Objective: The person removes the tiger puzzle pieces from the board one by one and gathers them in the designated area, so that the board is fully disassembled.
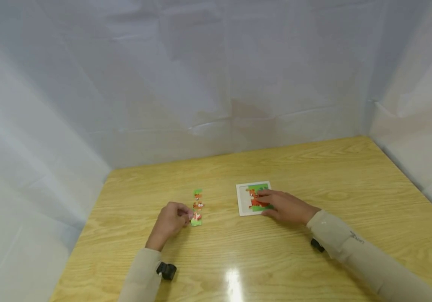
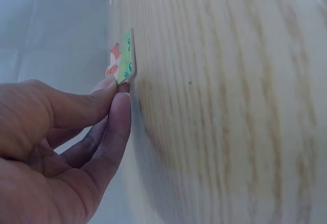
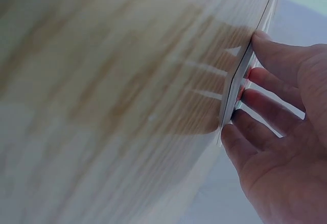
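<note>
My left hand [image 1: 169, 221] pinches the edge of a puzzle piece [image 2: 125, 63], green with an orange and white pattern, between thumb and fingers. In the head view that piece is the nearest in a short column of puzzle pieces [image 1: 198, 205] bearing parts of a tiger picture. To the right lies a white-framed puzzle board [image 1: 243, 206], its right part filled with green and orange pieces. My right hand [image 1: 284, 206] rests over the board's right side. In the right wrist view, the thumb [image 3: 273, 50] touches the board's edge and the other fingers spread across its face.
The wooden table [image 1: 223, 260] reaches back to a pale sheet [image 1: 170, 84] hung behind it and along both sides. Bare wood separates the column of pieces from the board. A black wrist device [image 1: 167, 271] sits at my left cuff.
</note>
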Motion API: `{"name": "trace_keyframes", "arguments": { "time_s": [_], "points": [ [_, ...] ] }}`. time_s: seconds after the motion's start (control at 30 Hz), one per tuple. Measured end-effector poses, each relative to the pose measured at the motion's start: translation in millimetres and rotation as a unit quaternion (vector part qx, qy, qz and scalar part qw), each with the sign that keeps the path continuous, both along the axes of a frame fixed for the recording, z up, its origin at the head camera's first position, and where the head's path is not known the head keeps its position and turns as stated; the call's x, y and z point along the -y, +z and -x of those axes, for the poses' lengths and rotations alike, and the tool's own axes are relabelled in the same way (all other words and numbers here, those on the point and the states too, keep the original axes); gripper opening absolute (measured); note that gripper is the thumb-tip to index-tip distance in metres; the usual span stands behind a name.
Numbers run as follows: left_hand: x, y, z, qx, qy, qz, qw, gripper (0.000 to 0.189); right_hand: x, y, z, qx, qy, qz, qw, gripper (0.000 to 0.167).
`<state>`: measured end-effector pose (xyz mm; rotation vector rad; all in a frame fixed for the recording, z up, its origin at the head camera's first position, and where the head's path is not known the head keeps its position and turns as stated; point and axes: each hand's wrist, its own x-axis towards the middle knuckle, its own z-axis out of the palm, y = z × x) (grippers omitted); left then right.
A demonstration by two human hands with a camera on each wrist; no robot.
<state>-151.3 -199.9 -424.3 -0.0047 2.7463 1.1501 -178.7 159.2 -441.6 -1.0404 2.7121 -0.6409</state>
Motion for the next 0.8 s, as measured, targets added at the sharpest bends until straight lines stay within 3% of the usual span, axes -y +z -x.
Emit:
{"name": "trace_keyframes", "arguments": {
  "time_s": [0.8],
  "points": [
    [-2.3, -3.7, 0.5, -0.030, -0.009, 0.048, 0.9983, 0.006, -0.5, -4.4, -5.0, -0.011, 0.015, 0.005, 0.9998, 0.053]
  ]
}}
